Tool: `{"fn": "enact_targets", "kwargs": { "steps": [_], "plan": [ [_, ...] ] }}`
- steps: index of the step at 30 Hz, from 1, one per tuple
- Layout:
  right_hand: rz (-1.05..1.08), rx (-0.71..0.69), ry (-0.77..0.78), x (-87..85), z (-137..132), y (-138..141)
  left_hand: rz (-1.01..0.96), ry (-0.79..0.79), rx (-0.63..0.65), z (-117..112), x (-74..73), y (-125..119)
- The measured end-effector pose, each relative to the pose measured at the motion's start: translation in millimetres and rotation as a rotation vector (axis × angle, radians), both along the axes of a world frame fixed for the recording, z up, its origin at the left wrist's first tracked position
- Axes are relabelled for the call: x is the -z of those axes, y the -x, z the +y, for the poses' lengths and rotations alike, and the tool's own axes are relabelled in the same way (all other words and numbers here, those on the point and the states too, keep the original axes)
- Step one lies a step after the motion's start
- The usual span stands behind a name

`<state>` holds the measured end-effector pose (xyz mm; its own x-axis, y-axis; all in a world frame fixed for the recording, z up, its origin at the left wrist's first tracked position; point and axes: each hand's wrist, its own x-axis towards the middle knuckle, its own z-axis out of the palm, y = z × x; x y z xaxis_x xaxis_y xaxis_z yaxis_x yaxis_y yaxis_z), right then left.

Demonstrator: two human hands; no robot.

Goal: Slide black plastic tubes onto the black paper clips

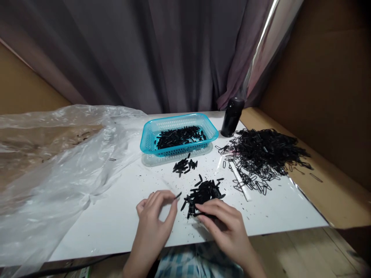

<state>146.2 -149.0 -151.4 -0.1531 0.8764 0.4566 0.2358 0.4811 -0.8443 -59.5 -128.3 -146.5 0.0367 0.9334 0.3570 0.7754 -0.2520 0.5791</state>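
Note:
My left hand (156, 208) pinches a small, thin black strip (178, 195) between thumb and forefinger, just above the white tabletop. To its right lies a loose heap of similar black strips (206, 191). My right hand (224, 222) is at the near edge of this heap, thumb and forefinger curled close together among the strips. What sits between those fingertips blends into the dark heap. A smaller cluster of black strips (184, 166) lies farther back. Behind it, a blue plastic basket (178, 119) holds many more.
At right spreads a big tangle of black wire loops (261, 150), with a white stick (240, 180) beside it. A dark bottle (232, 117) stands behind. Clear plastic sheeting (95, 170) covers the left side. Cardboard panels (324, 96) and a grey curtain (116, 50) enclose the table (116, 224).

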Motion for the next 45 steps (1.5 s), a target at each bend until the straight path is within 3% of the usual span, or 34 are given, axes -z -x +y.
{"fn": "enact_targets", "kwargs": {
  "steps": [4, 11, 16, 19, 25, 28, 35, 45],
  "plan": [
    [0.004, 0.008, 0.002, 0.5, 0.2, 0.1, 0.003, -0.132, -0.105, 10.7, 2.1, -2.8],
    [0.005, 0.017, 0.007, 1.3, -0.3, 0.1, 0.066, 0.013, 0.121, 4.5, 3.6, -3.8],
    [0.006, 0.011, 0.012, 1.9, -0.1, -0.1, 0.109, 0.12, 0.141, -0.3, 2.2, -6.4],
    [0.009, 0.026, 0.009, 1.4, 0.5, 0.1, 0.023, 0.158, 0.109, 0.6, 4.0, -6.1],
    [-0.002, 0.132, -0.01, -1.9, 0.7, 1.6, -0.453, 0.271, 0.048, 0.6, 5.5, -9.4],
    [-0.014, 0.16, -0.025, -2.4, 0.4, 2.5, -0.574, 0.259, 0.046, -0.8, 3.5, -12.6],
    [-0.061, 0.132, -0.015, 0.2, 1.4, 3.6, -0.629, 0.275, 0.07, -5.0, -2.8, -13.6],
    [-0.049, 0.059, 0.021, -0.7, 1.0, 2.6, -0.57, 0.227, 0.122, -6.6, 0.9, -11.7]
  ]
}}
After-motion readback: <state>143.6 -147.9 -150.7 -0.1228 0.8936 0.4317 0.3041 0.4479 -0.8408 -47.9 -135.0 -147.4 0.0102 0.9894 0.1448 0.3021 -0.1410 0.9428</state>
